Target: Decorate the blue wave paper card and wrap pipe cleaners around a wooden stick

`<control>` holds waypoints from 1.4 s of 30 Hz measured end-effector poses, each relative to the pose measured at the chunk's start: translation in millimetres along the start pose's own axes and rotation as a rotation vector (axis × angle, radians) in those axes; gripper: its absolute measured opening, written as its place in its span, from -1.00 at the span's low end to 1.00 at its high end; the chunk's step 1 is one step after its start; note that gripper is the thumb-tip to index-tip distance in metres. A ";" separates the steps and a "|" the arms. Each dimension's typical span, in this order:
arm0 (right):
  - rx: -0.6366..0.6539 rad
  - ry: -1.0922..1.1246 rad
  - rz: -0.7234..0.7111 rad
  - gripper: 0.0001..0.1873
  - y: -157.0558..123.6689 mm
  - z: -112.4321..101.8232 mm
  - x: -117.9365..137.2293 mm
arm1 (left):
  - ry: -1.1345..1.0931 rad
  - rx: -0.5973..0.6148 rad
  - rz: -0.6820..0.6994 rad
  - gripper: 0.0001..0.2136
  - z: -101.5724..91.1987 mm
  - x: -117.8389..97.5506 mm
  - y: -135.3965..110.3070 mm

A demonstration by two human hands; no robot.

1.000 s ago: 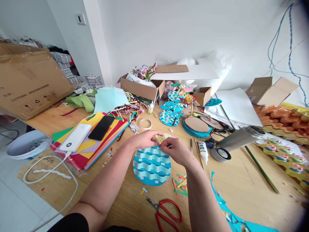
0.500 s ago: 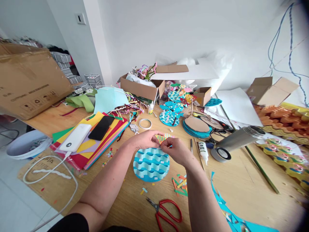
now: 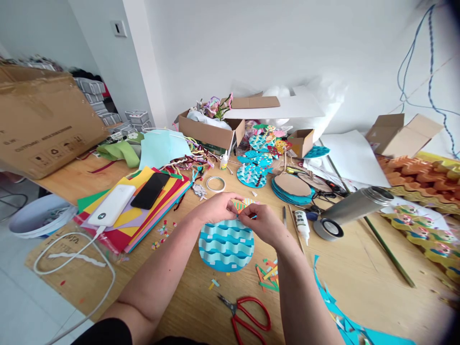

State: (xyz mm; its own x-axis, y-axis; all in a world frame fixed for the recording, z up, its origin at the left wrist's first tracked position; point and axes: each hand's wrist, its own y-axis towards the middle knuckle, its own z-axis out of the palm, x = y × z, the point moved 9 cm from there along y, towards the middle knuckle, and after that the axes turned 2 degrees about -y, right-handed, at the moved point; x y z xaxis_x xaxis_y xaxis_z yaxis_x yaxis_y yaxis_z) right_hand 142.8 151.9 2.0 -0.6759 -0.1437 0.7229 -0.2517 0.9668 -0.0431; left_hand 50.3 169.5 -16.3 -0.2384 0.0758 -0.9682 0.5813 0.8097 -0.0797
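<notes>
A round blue disc (image 3: 226, 261) with rows of wavy light-blue paper strips and small white squares lies on the table in front of me. Over its far edge, my left hand (image 3: 220, 209) and my right hand (image 3: 261, 221) meet with fingers pinched. Between them shows a small orange-and-green striped paper piece (image 3: 240, 206), partly covered by the fingertips. Near my right forearm is a pile of cut paper strips (image 3: 268, 275). Red-handled scissors (image 3: 235, 309) lie closer to me, their blades slightly apart.
A glue bottle (image 3: 302, 225), a steel flask (image 3: 354, 207) and its lid (image 3: 328, 229) are at the right. Blue cut-off paper (image 3: 328, 304) lies front right. Coloured sheets (image 3: 143, 220) carry a phone (image 3: 150, 190) and a power bank (image 3: 112, 205) at the left. Finished-looking discs (image 3: 251, 176) lie further back.
My hands stay together at the striped paper piece with only slight finger movement. The blue disc's visible face has turned or shifted very slightly to the right.
</notes>
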 end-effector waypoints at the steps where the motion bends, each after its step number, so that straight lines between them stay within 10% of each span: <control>1: -0.005 -0.001 -0.001 -0.82 -0.1 -0.7 0.1 | 0.016 -0.009 0.014 -0.46 -0.5 -0.7 0.1; 42: -0.025 0.096 -0.012 -0.77 -3.4 -10.6 2.3 | 0.142 -0.168 0.093 -0.50 -11.0 -21.7 -8.5</control>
State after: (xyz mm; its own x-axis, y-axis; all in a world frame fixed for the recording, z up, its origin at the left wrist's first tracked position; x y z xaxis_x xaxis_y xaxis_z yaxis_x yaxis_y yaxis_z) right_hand 149.5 150.5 11.2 -0.6028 -0.1359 0.7862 -0.2413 0.9703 -0.0173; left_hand 42.0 167.4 8.0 -0.3040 0.2266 -0.9253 0.4710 0.8800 0.0608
